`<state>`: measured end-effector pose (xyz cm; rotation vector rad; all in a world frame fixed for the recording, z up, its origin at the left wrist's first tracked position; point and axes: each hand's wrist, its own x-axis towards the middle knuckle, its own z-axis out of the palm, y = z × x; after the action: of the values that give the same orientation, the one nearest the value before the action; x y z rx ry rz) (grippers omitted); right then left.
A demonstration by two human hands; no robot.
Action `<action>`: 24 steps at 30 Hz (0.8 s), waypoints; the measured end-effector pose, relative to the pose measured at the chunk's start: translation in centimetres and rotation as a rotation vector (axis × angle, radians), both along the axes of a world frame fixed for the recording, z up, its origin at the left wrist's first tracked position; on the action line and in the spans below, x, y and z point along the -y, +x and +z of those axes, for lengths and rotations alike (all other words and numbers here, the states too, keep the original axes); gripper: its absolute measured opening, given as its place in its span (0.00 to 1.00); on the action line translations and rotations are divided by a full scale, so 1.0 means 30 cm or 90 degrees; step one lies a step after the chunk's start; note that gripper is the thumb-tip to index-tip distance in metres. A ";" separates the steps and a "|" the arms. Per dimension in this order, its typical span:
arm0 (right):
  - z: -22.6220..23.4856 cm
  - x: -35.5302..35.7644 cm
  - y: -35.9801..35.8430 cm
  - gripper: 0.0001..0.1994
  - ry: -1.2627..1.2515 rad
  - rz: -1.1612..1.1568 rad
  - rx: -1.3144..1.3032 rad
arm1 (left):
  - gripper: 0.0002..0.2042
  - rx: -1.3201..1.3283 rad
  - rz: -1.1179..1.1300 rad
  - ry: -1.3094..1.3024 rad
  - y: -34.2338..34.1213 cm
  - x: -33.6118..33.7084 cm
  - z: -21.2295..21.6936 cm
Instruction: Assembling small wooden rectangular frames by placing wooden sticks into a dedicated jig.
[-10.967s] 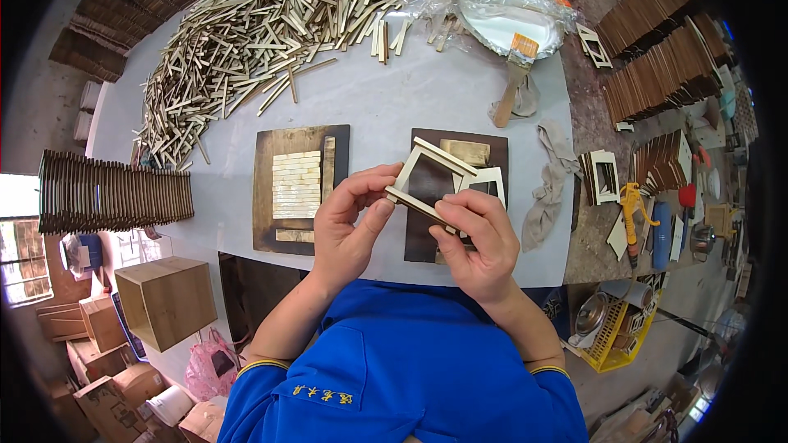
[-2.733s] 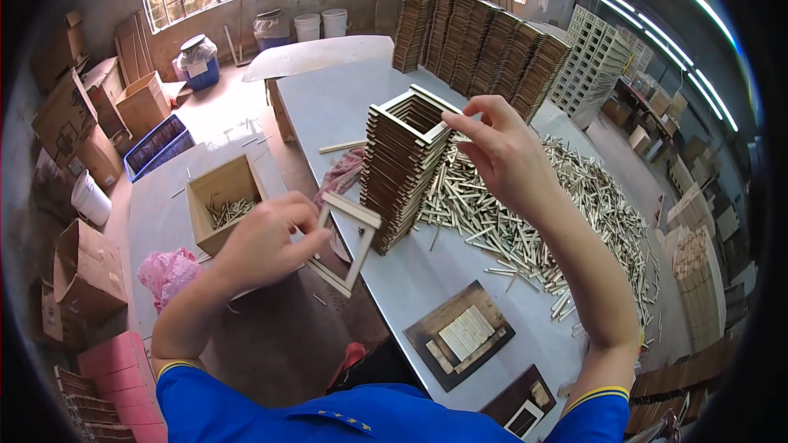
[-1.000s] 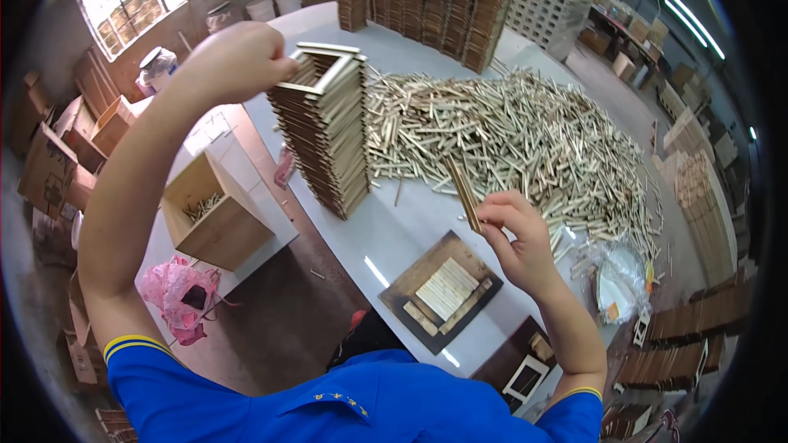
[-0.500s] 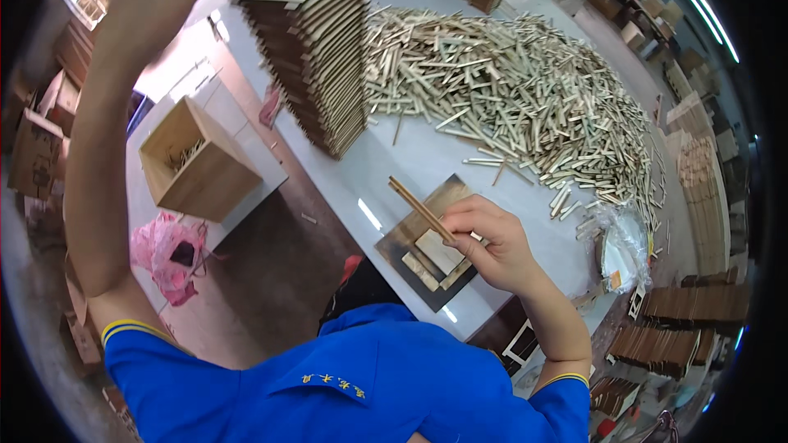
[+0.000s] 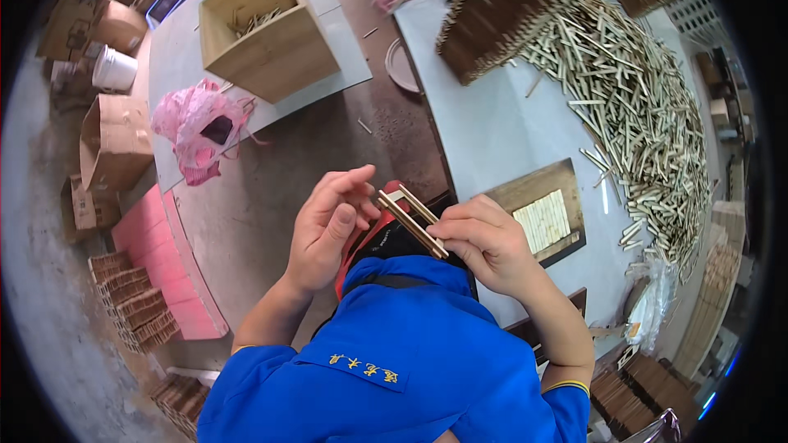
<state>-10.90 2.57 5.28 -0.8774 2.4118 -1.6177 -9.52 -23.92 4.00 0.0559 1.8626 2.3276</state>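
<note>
A small rectangular wooden frame (image 5: 414, 227) made of thin strips is pinched between the thumb and fingers of my right hand (image 5: 486, 239). It is held tilted in front of my body, off the table's near edge. My left hand (image 5: 332, 226) is raised just left of the frame, its fingers apart and nothing in it; whether a fingertip touches the frame I cannot tell. To the right of my right hand, a board with dark edges (image 5: 525, 184) lies on the white table (image 5: 468, 123), bearing a block of pale strips (image 5: 543, 221) laid side by side.
A big pile of loose wooden strips (image 5: 632, 98) covers the table's right side. A tall stack of frames (image 5: 513, 8) stands at the far side. Leftward, a wooden box (image 5: 275, 53) holding strips and a pink plastic bag (image 5: 197, 119) sit on another table. Cartons (image 5: 119, 143) stand at far left.
My left hand has come down from the upper left to beside the frame. My right hand has drawn the frame off the board toward my body. The view has swung left.
</note>
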 end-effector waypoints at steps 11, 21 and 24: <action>-0.050 0.041 0.038 0.13 0.016 -0.099 0.063 | 0.22 0.064 -0.100 0.138 -0.034 -0.042 -0.056; -0.050 0.040 0.167 0.16 -0.092 -0.304 0.146 | 0.17 0.086 -0.115 0.177 -0.050 -0.135 -0.118; -0.041 0.049 0.168 0.16 -0.155 -0.308 0.147 | 0.17 0.073 -0.108 0.160 -0.048 -0.162 -0.118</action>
<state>-5.87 1.09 4.06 -0.1052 2.4132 -2.0693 -10.97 -19.05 0.47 0.1043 1.4453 2.3767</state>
